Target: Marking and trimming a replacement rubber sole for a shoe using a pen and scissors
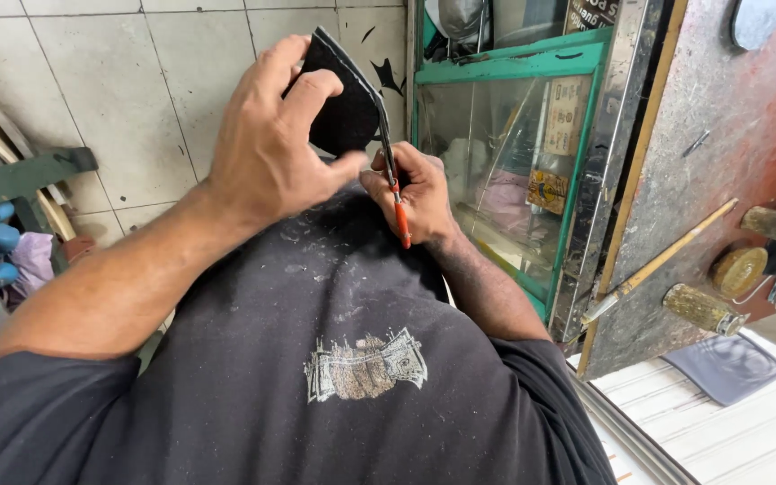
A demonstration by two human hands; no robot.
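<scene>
Your left hand (pixel 267 144) pinches the black sole piece (pixel 343 94), held up above your chest — it looks light, stiff yet bendable, so grip near the edge. Just right, your right hand (pixel 419 193) is closed around the orange-handled scissors (pixel 394 184) — blades at that edge.

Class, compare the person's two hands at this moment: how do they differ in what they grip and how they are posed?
The left hand pinches a flat black piece, fingers spread high; the right hand sits lower, curled around an orange-handled blade. Both meet at the piece's edge.
</scene>
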